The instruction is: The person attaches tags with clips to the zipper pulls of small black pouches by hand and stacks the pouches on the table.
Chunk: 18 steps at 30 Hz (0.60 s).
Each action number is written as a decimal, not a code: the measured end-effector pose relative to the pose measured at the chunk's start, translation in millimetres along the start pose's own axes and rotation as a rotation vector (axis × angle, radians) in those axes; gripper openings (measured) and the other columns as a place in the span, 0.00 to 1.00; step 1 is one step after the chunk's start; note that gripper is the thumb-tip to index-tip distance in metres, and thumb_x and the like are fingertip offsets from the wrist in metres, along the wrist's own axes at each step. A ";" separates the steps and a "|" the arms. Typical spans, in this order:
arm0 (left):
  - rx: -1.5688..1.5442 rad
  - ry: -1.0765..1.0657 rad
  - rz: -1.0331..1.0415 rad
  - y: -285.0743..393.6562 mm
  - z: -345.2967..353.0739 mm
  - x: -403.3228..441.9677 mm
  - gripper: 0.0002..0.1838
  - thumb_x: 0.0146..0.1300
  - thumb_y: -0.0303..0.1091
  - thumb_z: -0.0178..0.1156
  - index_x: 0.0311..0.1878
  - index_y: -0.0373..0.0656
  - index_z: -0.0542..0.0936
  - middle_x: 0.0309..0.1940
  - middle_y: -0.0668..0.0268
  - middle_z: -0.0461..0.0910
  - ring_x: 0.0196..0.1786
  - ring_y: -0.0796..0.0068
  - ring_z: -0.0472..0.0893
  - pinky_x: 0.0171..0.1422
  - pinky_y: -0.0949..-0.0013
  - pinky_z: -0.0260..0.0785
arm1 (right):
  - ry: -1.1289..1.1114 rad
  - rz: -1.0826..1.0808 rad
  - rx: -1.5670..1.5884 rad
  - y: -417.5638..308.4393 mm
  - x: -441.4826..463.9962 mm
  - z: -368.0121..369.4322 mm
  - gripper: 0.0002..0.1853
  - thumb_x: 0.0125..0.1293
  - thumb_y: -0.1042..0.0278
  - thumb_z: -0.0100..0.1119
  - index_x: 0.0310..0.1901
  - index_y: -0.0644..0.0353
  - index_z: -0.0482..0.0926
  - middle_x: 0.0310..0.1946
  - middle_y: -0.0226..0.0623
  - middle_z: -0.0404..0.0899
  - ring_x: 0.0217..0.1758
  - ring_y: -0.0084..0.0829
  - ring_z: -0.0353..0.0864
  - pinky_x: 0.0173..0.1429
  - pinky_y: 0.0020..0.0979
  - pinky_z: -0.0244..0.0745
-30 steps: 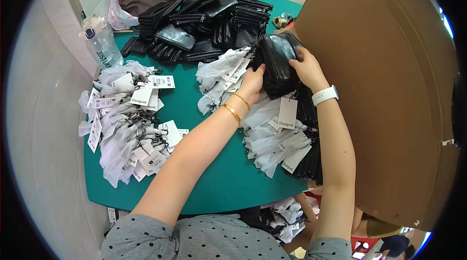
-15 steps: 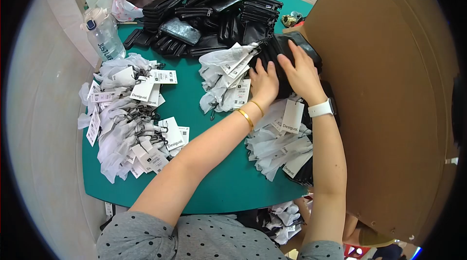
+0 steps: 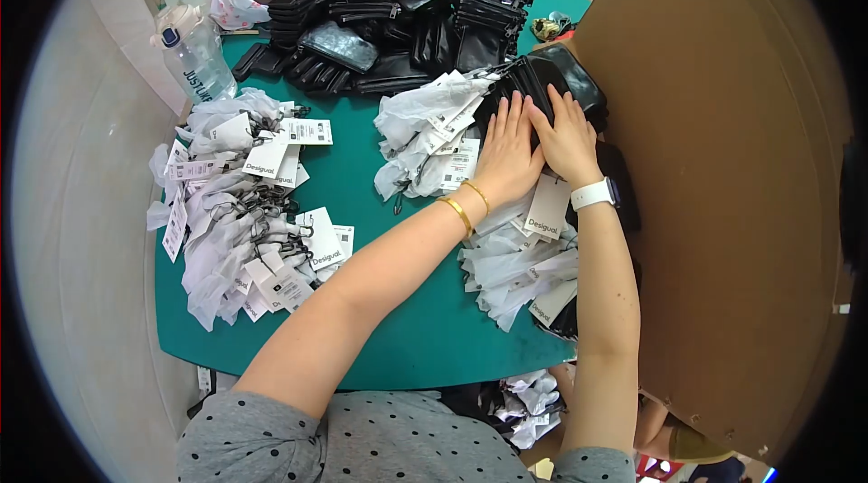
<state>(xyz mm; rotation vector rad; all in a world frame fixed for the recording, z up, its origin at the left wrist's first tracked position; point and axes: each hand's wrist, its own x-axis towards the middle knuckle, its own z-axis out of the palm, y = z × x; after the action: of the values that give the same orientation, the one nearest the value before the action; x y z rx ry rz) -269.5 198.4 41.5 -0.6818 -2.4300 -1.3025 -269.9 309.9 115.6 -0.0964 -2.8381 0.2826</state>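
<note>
My left hand (image 3: 508,153) lies flat with its fingers stretched out, over a row of black wallets (image 3: 533,85). Beside it, my right hand (image 3: 568,144) rests on the same wallets, fingers extended, its thumb close to the left fingertips. White tissue with paper tags (image 3: 434,126) fans out from these wallets on the left. Just below the hands is a second tissue bunch (image 3: 511,271), with a white Desigual tag (image 3: 547,207) on top and black wallets under its right side, partly hidden by my right forearm.
A big pile of black wallets (image 3: 389,31) covers the back of the green table (image 3: 389,338). Tagged tissue bundles (image 3: 235,212) lie at left, near a clear bottle (image 3: 194,58). A tall cardboard panel (image 3: 723,167) borders the right side. Part of another person (image 3: 655,424) shows at lower right.
My left hand has moved right and flattened from its curled position on the wallets' side. The right hand has shifted slightly, its fingers now closer together. The view has shifted a little.
</note>
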 end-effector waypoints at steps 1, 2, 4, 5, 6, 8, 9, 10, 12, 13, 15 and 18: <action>-0.039 0.011 -0.016 2.2 -5.2 -2.2 0.42 0.71 0.48 0.51 0.79 0.32 0.50 0.80 0.41 0.47 0.82 0.41 0.45 0.84 0.46 0.38 | 0.005 -0.004 0.000 -2.4 1.8 -5.0 0.35 0.74 0.40 0.48 0.74 0.56 0.66 0.74 0.57 0.63 0.79 0.53 0.58 0.78 0.49 0.53; -0.076 0.020 -0.030 4.0 -10.7 -5.3 0.42 0.70 0.47 0.54 0.78 0.31 0.51 0.79 0.40 0.48 0.82 0.41 0.46 0.84 0.47 0.39 | -0.003 -0.007 0.018 -4.2 3.9 -11.2 0.35 0.74 0.41 0.49 0.73 0.58 0.67 0.73 0.57 0.64 0.78 0.53 0.60 0.78 0.48 0.55; -0.130 0.079 -0.027 16.8 -25.7 -24.2 0.42 0.69 0.45 0.57 0.78 0.32 0.53 0.79 0.40 0.49 0.82 0.40 0.47 0.84 0.47 0.41 | 0.031 -0.025 0.121 -5.9 7.6 -22.1 0.35 0.74 0.43 0.51 0.70 0.64 0.70 0.71 0.57 0.68 0.76 0.52 0.64 0.77 0.44 0.58; -0.187 0.136 -0.028 24.8 -33.9 -37.8 0.42 0.67 0.43 0.59 0.77 0.32 0.55 0.78 0.40 0.50 0.81 0.40 0.48 0.83 0.47 0.42 | 0.076 -0.041 0.205 -6.1 10.0 -27.0 0.34 0.74 0.44 0.53 0.69 0.66 0.71 0.69 0.58 0.70 0.75 0.51 0.66 0.76 0.42 0.60; -0.199 0.139 -0.012 32.5 -42.2 -55.7 0.38 0.65 0.38 0.62 0.75 0.36 0.61 0.77 0.41 0.53 0.80 0.40 0.51 0.82 0.47 0.46 | 0.112 -0.060 0.310 -10.6 9.7 -35.6 0.32 0.74 0.48 0.55 0.66 0.69 0.73 0.66 0.58 0.73 0.72 0.49 0.70 0.74 0.38 0.63; -0.266 0.046 0.011 46.5 -65.5 -94.6 0.35 0.65 0.38 0.62 0.73 0.40 0.64 0.76 0.42 0.54 0.78 0.40 0.54 0.81 0.47 0.47 | 0.136 -0.064 0.414 -11.8 14.4 -43.3 0.30 0.75 0.48 0.55 0.65 0.69 0.74 0.65 0.56 0.75 0.71 0.46 0.71 0.74 0.38 0.64; -0.303 -0.020 0.013 50.6 -76.6 -114.1 0.32 0.65 0.38 0.63 0.70 0.41 0.67 0.75 0.43 0.55 0.77 0.40 0.55 0.81 0.47 0.48 | 0.168 -0.065 0.417 -15.7 13.4 -47.8 0.29 0.75 0.49 0.55 0.63 0.68 0.76 0.63 0.54 0.77 0.68 0.44 0.74 0.72 0.37 0.65; -0.296 -0.046 -0.002 50.1 -81.3 -133.6 0.32 0.65 0.38 0.64 0.70 0.43 0.67 0.76 0.44 0.55 0.78 0.41 0.56 0.81 0.48 0.48 | 0.170 -0.078 0.415 -19.1 13.7 -52.3 0.28 0.75 0.49 0.55 0.62 0.68 0.77 0.62 0.53 0.77 0.67 0.44 0.75 0.71 0.37 0.66; -0.257 -0.095 -0.038 46.2 -89.6 -168.2 0.29 0.65 0.39 0.64 0.68 0.45 0.71 0.75 0.46 0.57 0.77 0.42 0.57 0.79 0.48 0.51 | 0.191 -0.098 0.429 -29.4 11.2 -57.2 0.25 0.74 0.52 0.58 0.60 0.66 0.78 0.60 0.48 0.78 0.63 0.39 0.77 0.67 0.36 0.70; -0.247 -0.082 -0.039 41.6 -91.5 -181.2 0.29 0.65 0.39 0.64 0.68 0.45 0.71 0.75 0.46 0.57 0.77 0.42 0.57 0.79 0.48 0.51 | 0.192 -0.112 0.437 -40.5 8.2 -60.6 0.25 0.74 0.52 0.58 0.60 0.66 0.78 0.60 0.48 0.78 0.63 0.39 0.77 0.67 0.36 0.70; -0.395 -0.177 -0.162 28.1 -89.6 -203.9 0.25 0.65 0.37 0.64 0.64 0.46 0.74 0.73 0.47 0.60 0.74 0.42 0.61 0.77 0.49 0.55 | 0.122 -0.150 0.487 -61.3 2.5 -66.9 0.21 0.73 0.58 0.62 0.59 0.66 0.79 0.60 0.45 0.78 0.60 0.34 0.79 0.62 0.33 0.74; -0.415 -0.332 -0.095 4.8 -80.6 -219.9 0.21 0.65 0.36 0.64 0.61 0.45 0.75 0.72 0.47 0.62 0.71 0.44 0.66 0.75 0.50 0.58 | -0.028 -0.186 0.699 -90.7 7.7 -48.7 0.22 0.72 0.64 0.63 0.62 0.67 0.75 0.54 0.41 0.82 0.50 0.29 0.82 0.57 0.29 0.75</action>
<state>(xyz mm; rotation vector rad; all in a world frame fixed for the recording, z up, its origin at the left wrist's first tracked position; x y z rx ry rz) -78.6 74.7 -14.5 -0.9634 -2.4835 -1.8952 -266.6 230.8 181.9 0.3137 -2.5752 1.2006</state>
